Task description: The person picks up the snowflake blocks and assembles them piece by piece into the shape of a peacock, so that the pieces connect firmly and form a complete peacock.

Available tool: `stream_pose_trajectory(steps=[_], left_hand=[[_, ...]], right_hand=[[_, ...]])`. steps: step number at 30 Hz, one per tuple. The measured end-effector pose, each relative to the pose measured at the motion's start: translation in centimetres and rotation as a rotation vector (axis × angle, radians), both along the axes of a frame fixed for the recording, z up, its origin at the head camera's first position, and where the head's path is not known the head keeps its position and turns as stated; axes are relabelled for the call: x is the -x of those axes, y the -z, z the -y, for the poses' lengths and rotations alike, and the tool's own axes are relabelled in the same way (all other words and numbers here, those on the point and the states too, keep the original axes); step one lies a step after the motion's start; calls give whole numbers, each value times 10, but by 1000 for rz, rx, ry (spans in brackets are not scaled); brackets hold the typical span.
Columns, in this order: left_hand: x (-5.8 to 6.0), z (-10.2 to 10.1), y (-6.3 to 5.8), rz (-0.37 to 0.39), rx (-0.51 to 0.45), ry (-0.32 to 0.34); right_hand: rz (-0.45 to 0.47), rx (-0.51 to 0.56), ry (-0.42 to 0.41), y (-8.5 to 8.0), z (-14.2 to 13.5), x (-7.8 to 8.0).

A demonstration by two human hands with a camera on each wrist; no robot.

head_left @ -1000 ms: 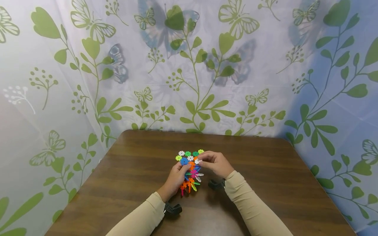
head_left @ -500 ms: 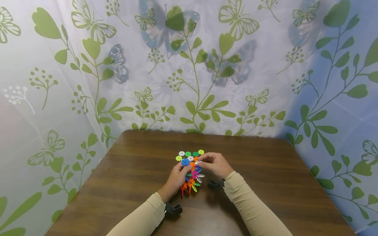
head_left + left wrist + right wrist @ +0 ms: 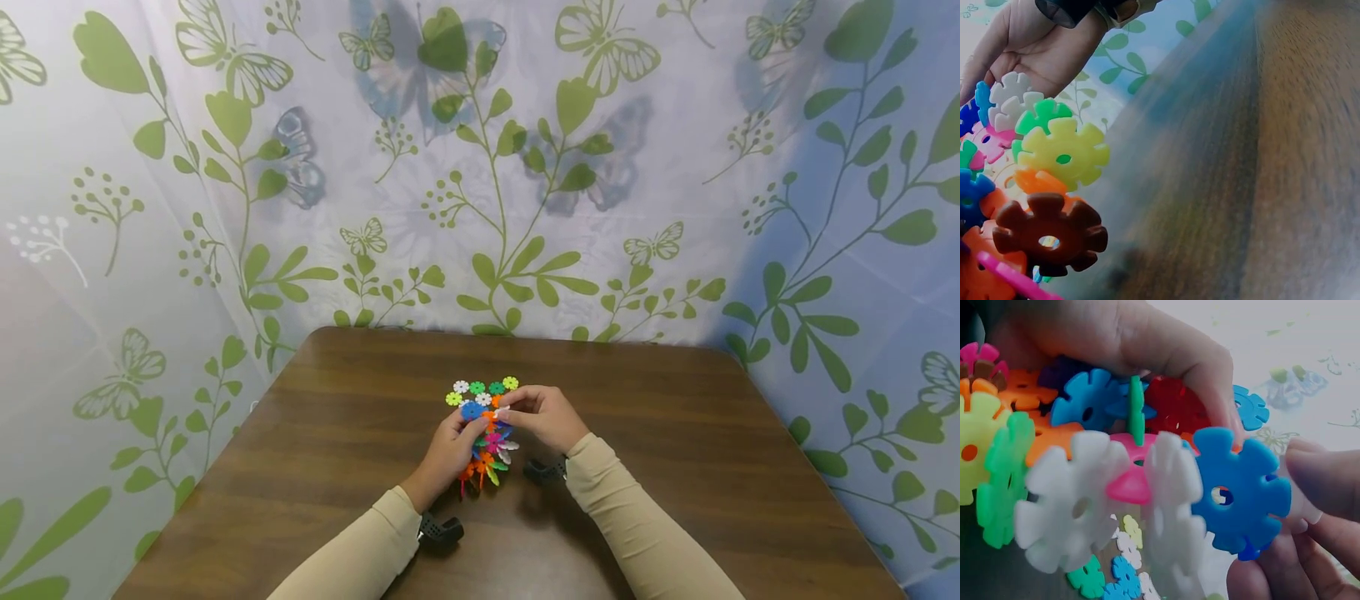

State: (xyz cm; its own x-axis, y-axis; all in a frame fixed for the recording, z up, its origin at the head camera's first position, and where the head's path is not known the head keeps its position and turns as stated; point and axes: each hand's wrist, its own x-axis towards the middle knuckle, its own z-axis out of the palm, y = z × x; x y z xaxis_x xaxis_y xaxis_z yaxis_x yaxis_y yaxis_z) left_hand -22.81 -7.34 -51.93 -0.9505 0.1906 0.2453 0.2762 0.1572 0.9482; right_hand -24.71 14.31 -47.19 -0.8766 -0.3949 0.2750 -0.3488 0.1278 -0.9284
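Observation:
My left hand grips a cluster of interlocking plastic flower discs, its thumb near a blue disc. The cluster mixes orange, pink, white, green, yellow and brown discs, joined at their slots and hanging over the table. At its upper right side, my right hand pinches a white disc between thumb and fingers. In the right wrist view this white disc is right at the blue disc's edge, largely hidden by the fingers. A brown disc and a yellow disc stick out from the cluster in the left wrist view.
Several loose discs lie on the brown wooden table just beyond the hands, among them a white disc, a green disc and a yellow disc. A leaf-and-butterfly patterned curtain hangs behind the table.
The blue disc at my left thumb has tilted and shifted slightly right. The white disc in my right fingers has turned and shows less of its face. Both hands stay nearly in place.

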Motion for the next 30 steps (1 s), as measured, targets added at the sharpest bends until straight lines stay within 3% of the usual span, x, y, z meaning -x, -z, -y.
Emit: stream_pose_trajectory(steps=[16,20,24,30], left_hand=[[-5,2,1,-86,94,-31],[-5,0,1,-60,45,-14],[-4,-1,2,15,-60,-3],[1,-3,4,130,-194,-53]], right_hand=[[36,10,-11,-3,5,-1],[34,7,-6,-3,4,-2],[19,0,0,-1,4,-2],[32,72,85,8,1,4]])
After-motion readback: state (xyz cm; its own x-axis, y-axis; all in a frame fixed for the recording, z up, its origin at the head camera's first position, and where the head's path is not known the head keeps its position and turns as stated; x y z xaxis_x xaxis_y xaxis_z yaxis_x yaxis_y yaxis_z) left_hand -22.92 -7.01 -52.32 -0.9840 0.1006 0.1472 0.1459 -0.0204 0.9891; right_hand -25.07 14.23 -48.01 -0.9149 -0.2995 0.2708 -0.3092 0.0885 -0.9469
